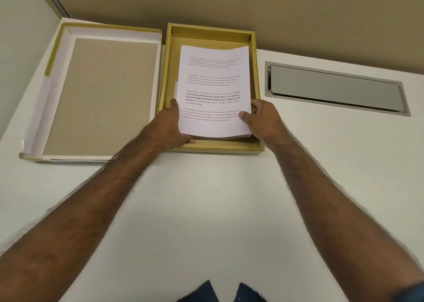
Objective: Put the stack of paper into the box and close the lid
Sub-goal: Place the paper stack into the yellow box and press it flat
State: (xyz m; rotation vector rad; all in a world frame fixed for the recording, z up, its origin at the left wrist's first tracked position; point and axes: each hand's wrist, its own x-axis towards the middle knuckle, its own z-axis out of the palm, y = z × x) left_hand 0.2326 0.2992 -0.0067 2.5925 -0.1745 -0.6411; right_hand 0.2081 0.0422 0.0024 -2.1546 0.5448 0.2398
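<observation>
A stack of printed white paper (213, 83) sits inside the open yellow box (165, 72) at the table's far middle, its far edge curling up. My left hand (168, 125) grips the stack's near left edge, fingers under it. My right hand (261, 118) holds the near right edge, thumb on top of the page. The box lid (103, 92) lies upside down to the left of the box, its grey inside facing up.
The white table (206, 198) runs to a beige wall behind the box. A grey metal cable flap (335, 88) is set into the table at the right of the box. A dark sleeve or trouser shows at the bottom edge.
</observation>
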